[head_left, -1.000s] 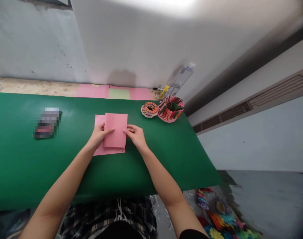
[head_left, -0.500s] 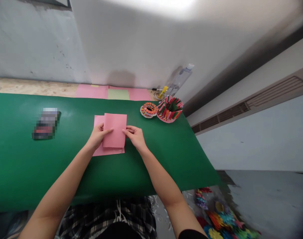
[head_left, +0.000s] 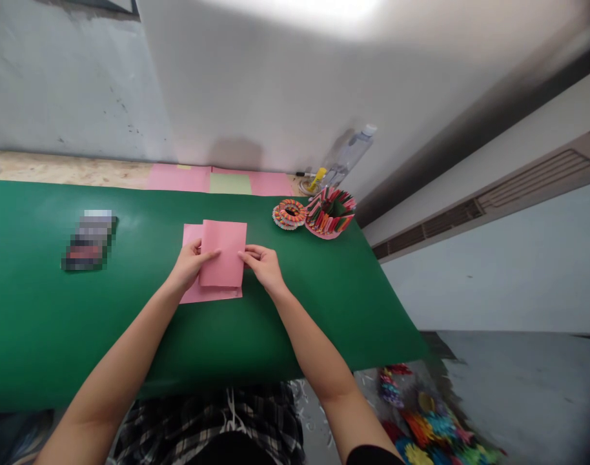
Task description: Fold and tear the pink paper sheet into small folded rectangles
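On the green desk (head_left: pixel 334 290): a pink card (head_left: pixel 224 271) lies or is held over a wider pink sheet (head_left: pixel 192 231) — whether the two touch cannot be told.
Left hand (head_left: pixel 187 266): thumb laid on the card's face near its left side, other fingers curled behind; a narrow hold on the card.
Right hand (head_left: pixel 264 265): thumb and fingers drawn to a pinch at the card's right edge, about halfway up.
Sheet: shows past the card to the left and below; the lower edges of card and sheet do not coincide.
Risk to card: held from opposite sides, it could bow, crease or turn askew, probably through an uneven pull.
Risk to sheet: it could slide or wrinkle if the left hand drags across it.
Right rear: rings (head_left: pixel 288 221) just beside a paper basket (head_left: pixel 330 223) — a wide outward swing of the right hand might knock either.
Edges: the desk's front edge runs beneath both forearms; its right edge slants away beyond the right hand.
Room: green surface extends leftward to the phone (head_left: pixel 89 240), its details blurred, and between right hand and right edge.
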A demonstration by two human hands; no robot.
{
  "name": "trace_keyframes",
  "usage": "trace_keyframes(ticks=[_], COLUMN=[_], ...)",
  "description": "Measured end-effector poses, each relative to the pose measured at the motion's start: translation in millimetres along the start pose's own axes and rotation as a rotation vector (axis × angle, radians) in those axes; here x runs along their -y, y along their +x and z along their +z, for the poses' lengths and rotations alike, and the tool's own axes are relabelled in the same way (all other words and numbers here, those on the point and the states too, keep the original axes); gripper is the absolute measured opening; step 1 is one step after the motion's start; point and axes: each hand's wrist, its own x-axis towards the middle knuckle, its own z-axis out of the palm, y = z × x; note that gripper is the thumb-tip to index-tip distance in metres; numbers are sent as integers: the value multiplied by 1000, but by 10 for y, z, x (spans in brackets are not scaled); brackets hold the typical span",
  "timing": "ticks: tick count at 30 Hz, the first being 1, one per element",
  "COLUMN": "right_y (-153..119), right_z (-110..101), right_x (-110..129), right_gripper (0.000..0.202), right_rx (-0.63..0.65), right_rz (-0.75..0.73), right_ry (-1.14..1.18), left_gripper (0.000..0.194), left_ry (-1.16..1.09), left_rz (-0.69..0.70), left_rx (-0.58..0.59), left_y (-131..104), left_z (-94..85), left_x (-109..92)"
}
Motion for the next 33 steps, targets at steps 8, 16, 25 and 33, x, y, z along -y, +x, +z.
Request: trace_keyframes(ticks=[8,16,25,33], right_y=[-13,-8,-8,-1], right_z=[6,11,22,13], right_x=[25,24,15,5], right_gripper=[31,29,31,29], right_rx=[13,13,3,3], right_rz=[7,10,18,17], right_ry=[15,27,7,-6], left_gripper=[54,54,53,52], left_ry=[2,1,7,5], left_rz=[-4,-5,-12,9], left_rx=[-5,-9,-13,-34], left_y=[-2,-2,19,18], left_z=[-1,-4,-8,4], left_x=[-2,-2,28,26])
